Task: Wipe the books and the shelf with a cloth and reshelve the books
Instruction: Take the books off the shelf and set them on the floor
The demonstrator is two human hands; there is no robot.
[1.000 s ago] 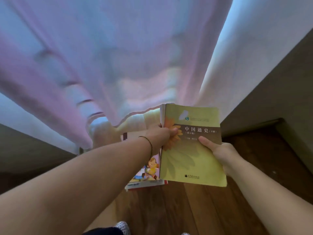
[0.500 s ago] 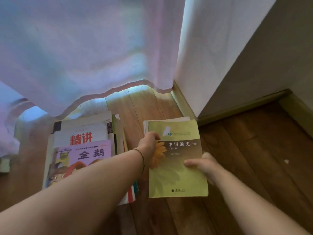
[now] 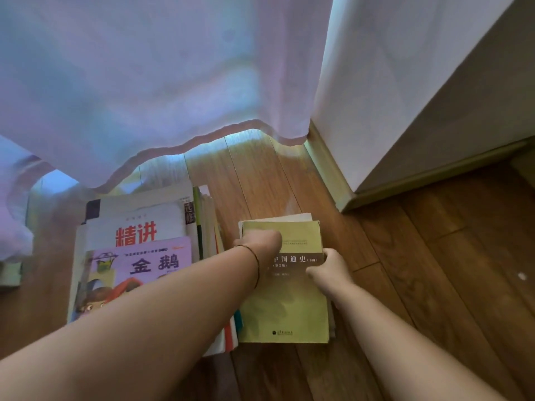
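Observation:
A yellow-green book (image 3: 286, 308) lies flat on the wooden floor, on top of another book whose pale edge shows behind it. My left hand (image 3: 257, 244) holds its upper left corner at the spine. My right hand (image 3: 330, 269) grips its right edge with the thumb on the cover. To the left, touching it, stands a stack of books (image 3: 139, 227) with a pink picture book (image 3: 144, 264) on top. No cloth and no shelf are in view.
A sheer white curtain (image 3: 144, 82) hangs over the far end of the stack. A white wall corner (image 3: 376, 96) with a skirting board (image 3: 327, 169) stands at the right. Bare wooden floor (image 3: 434, 270) lies right of the book.
Both hands have lowered the yellow-green book from the air down to the floor beside the stack. My view has tilted down, bringing the stack into sight.

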